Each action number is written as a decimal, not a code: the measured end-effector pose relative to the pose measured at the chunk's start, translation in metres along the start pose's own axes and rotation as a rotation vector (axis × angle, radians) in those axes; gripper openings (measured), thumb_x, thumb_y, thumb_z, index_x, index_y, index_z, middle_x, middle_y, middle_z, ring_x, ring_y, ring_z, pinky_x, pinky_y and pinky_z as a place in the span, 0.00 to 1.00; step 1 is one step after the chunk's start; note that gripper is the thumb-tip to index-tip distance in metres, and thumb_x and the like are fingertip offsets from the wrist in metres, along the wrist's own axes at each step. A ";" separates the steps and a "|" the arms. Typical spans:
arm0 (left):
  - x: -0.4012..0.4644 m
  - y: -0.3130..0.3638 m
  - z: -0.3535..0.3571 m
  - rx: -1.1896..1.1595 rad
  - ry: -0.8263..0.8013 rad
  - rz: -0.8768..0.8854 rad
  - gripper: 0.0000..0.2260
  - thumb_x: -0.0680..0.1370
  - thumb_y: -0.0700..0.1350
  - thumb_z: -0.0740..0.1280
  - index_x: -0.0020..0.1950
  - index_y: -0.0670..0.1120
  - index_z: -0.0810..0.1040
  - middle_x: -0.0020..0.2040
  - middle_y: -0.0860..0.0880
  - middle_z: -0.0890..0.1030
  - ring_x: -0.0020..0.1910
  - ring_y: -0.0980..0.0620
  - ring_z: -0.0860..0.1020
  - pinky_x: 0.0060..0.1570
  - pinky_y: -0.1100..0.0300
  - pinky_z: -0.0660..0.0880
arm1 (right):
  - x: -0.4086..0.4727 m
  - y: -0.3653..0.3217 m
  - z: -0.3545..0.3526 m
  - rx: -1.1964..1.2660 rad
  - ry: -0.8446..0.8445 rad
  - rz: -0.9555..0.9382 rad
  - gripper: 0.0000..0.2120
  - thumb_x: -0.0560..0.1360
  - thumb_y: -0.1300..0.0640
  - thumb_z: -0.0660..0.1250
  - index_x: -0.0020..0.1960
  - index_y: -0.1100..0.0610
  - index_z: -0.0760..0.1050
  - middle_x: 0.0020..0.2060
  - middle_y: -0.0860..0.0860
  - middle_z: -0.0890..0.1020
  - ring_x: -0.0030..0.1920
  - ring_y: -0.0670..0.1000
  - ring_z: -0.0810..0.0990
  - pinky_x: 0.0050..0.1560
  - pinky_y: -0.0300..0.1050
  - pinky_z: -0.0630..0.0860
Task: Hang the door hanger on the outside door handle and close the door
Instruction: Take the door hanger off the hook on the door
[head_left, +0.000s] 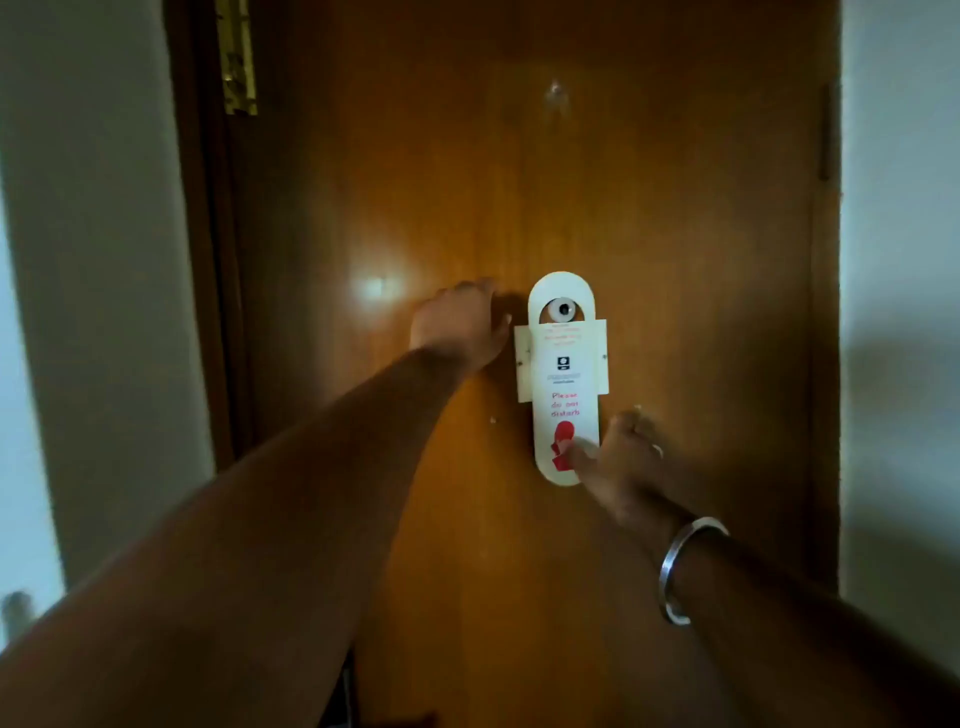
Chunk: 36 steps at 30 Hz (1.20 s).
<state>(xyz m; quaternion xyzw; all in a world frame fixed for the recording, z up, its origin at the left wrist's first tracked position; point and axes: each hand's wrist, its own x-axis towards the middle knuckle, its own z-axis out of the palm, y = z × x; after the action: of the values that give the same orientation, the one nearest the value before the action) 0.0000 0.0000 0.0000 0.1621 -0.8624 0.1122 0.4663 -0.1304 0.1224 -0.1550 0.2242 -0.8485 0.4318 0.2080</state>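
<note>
**Hanging flat at centre frame, pinched at the foot**

Hanging just right of the frame's centre, door hanger (563, 379): a thin white card, looped over the round door handle (563, 309) that shows through its top cut-out, lying flat against the wooden door (649, 208) and over a pale backplate (602, 358). Looks light, stiff enough to keep its shape, easy to crease or tear at the narrow loop; smooth face, likely slippery. Best taken by the lower edge or the sides, never tugged down against the loop.

Right hand (621, 457), lower right of centre, thumb pressed on the red print near the card's foot, other fingers curled close beside its right edge; seems to pinch or steady it, full grip hidden. Steel bangle (685, 569) on that wrist.

Left hand (460, 322), left of the handle, fingers bent together against the door; holding anything or not, cannot tell.

Brass hinge (236, 57) at upper left.
</note>
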 end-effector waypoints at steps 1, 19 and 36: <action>0.017 0.010 0.004 -0.108 -0.050 -0.025 0.17 0.79 0.54 0.64 0.65 0.48 0.74 0.56 0.46 0.81 0.54 0.44 0.79 0.51 0.48 0.78 | 0.003 0.001 0.004 0.066 -0.019 0.034 0.44 0.71 0.35 0.69 0.74 0.61 0.59 0.68 0.60 0.73 0.65 0.62 0.76 0.60 0.57 0.78; 0.060 0.003 0.009 -0.686 -0.206 -0.271 0.05 0.80 0.44 0.66 0.49 0.44 0.79 0.41 0.42 0.80 0.29 0.50 0.75 0.24 0.62 0.72 | 0.037 0.016 0.001 0.617 -0.157 0.042 0.05 0.81 0.59 0.63 0.53 0.55 0.77 0.56 0.56 0.83 0.54 0.56 0.82 0.51 0.50 0.81; -0.322 -0.095 0.060 -1.290 -0.133 -0.821 0.07 0.81 0.41 0.63 0.58 0.42 0.76 0.53 0.49 0.86 0.53 0.47 0.84 0.42 0.54 0.83 | -0.161 -0.026 0.122 0.686 -0.803 0.022 0.06 0.81 0.58 0.62 0.57 0.57 0.74 0.52 0.52 0.81 0.45 0.46 0.80 0.37 0.37 0.78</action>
<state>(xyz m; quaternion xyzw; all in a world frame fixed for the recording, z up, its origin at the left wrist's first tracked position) 0.1554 -0.0525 -0.2987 0.1716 -0.6540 -0.6055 0.4198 -0.0044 0.0405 -0.2925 0.4183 -0.6737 0.5668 -0.2233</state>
